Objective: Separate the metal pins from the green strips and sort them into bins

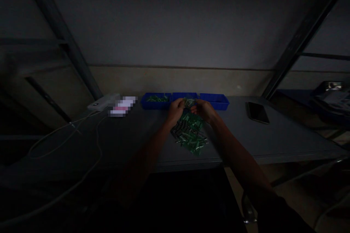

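My left hand (175,110) is closed, with thumb and fingers pinching one side of a small clear plastic packet (188,102). From the other side, my right hand (205,110) grips the packet with bent fingers. What is inside looks pale and small; the dim light hides its kind. Below both hands lies a heap of small green packets (194,140) mixed with dark and shiny metal pieces. Just behind my hands stands a middle blue bin (186,95), partly covered by them.
A left blue bin (143,102) holds several green pieces; a right blue bin (222,104) flanks the other side. A phone (257,112) lies at right. At left are a white box (100,103), a blurred bright screen (123,107) and loose cables (98,138). Metal posts rise on both sides.
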Available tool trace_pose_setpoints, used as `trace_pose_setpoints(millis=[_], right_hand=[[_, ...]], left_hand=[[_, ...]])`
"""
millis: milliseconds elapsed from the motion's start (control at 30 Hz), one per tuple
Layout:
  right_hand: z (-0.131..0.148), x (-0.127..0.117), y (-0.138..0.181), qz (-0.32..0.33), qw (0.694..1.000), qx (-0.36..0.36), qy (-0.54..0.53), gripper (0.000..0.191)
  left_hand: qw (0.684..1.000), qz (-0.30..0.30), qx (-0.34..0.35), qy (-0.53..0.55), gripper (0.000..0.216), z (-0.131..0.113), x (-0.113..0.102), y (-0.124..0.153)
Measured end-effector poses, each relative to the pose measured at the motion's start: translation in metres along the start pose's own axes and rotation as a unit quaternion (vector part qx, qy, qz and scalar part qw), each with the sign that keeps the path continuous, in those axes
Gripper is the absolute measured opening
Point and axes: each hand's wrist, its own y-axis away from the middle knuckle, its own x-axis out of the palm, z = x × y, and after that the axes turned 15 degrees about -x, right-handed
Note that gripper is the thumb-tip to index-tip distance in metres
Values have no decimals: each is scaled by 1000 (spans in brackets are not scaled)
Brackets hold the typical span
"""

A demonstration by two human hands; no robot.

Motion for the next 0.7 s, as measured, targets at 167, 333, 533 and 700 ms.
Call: trace_pose_setpoints(millis=[167, 333, 533, 700], right_hand=[[-8, 9, 2, 7, 1000, -2, -27, 17], [-15, 18, 2, -61, 990, -104, -66, 44], [-18, 11, -5, -87, 982, -159, 46, 31], [-15, 8, -4, -97, 969, -197, 111, 32]], left_hand=[[995, 6, -1, 99, 17, 3, 3, -4], [982, 2, -52, 179, 11, -7, 4, 3], [977, 18, -128, 171, 21, -13, -1, 8], [991, 27, -92, 93, 18, -7, -1, 6]])
